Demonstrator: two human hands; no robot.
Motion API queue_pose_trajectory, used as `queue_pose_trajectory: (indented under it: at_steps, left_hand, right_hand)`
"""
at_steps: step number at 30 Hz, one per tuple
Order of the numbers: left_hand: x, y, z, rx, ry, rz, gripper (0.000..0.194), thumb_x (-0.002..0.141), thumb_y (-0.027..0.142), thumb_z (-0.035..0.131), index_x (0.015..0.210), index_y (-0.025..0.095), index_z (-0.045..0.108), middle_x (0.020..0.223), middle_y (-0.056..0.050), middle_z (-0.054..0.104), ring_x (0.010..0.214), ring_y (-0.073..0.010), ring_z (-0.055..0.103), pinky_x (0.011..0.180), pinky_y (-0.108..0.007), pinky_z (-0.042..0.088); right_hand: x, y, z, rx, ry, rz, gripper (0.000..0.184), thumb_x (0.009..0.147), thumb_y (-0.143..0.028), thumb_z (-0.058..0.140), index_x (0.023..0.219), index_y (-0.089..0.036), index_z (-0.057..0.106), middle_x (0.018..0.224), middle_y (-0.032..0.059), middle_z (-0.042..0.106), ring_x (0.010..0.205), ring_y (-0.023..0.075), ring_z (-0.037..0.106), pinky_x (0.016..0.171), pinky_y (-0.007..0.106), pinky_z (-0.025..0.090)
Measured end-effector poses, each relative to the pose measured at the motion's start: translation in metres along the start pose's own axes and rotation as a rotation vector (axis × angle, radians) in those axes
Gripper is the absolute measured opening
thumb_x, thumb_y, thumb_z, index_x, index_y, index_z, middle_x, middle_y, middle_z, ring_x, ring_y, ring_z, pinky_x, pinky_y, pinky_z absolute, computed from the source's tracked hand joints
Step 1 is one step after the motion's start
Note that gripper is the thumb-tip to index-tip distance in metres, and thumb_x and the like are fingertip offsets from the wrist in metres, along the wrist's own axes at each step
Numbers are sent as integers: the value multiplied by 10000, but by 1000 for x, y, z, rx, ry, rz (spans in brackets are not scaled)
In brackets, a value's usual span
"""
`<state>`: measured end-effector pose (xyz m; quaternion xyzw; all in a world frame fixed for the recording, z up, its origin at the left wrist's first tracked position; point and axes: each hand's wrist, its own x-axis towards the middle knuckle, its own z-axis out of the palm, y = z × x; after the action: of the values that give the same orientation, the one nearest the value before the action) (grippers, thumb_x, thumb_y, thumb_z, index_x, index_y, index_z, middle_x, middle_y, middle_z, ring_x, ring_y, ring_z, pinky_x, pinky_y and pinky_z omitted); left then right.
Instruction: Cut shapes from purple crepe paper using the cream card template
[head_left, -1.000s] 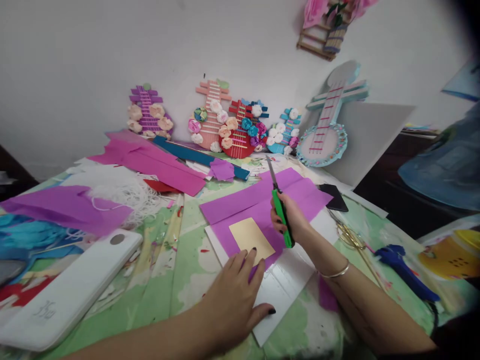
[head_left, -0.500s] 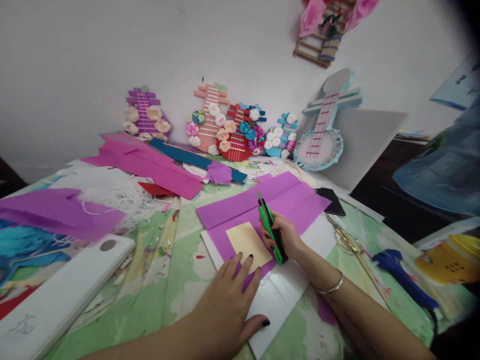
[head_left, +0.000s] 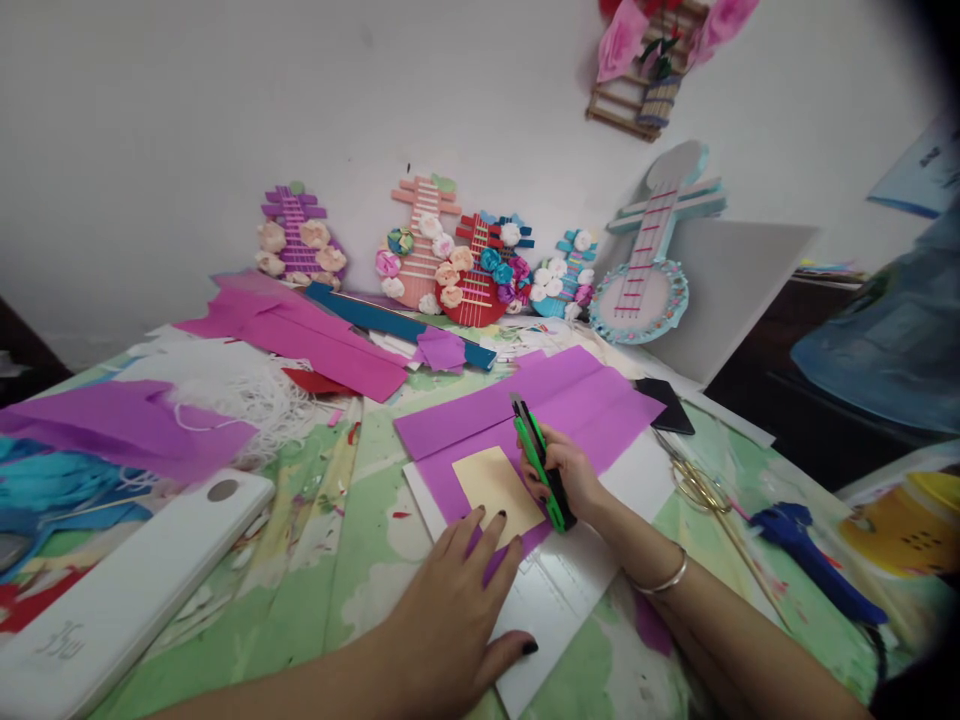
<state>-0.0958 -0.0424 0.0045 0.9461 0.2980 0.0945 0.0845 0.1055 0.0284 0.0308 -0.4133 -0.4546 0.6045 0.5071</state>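
Observation:
My right hand (head_left: 564, 472) is closed round a green and black utility knife (head_left: 540, 460). Its tip rests at the top right corner of a small tan card (head_left: 496, 482). The card lies on a purple paper sheet (head_left: 525, 410), which covers a white board (head_left: 570, 575). My left hand (head_left: 457, 610) lies flat with fingers stretched out. Its fingertips press the card's near edge and the purple paper.
Paper guitar ornaments with flowers (head_left: 465, 262) lean on the wall at the back. Pink paper (head_left: 300, 330), purple paper (head_left: 120, 425) and white string (head_left: 247, 395) lie left. A white long case (head_left: 127, 590) sits front left. Gold scissors (head_left: 697, 480), a black card (head_left: 666, 405) and a blue tool (head_left: 810, 555) lie right.
The knife's long blade has been drawn in. My right hand has come down and nearer with the knife, bringing its tip to the tan card. My left hand has barely moved.

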Motion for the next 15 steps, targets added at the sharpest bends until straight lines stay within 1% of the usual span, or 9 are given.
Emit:
queue_pose_trajectory:
  at_steps: [3,9,15]
  left_hand:
    - [0,1,0,7,-14,-9,704,896,540,504,1458,143,358,1499,-202,348,1383,-425,276,1081,-580,320]
    - [-2,0,8,10,48,-2,712,900,558,481,1464,148,339,1512,-201,323,1393,-417,259,1091,-576,308]
    - [0,2,-3,13,-49,-10,694,914,539,464,1461,128,351,1508,-209,328,1394,-423,257,1100,-564,311]
  right_hand:
    - [0,0,1,-4,5,8,351,496,-169,417,838,-195,491,476,-55,460,332,92,320,309,203,236]
    - [1,1,0,-16,19,23,374,487,-171,416,851,-197,495,486,-55,464,328,91,322,307,205,243]
    - [0,-1,2,-32,22,20,403,475,-166,414,866,-189,509,493,-54,468,329,91,336,311,206,249]
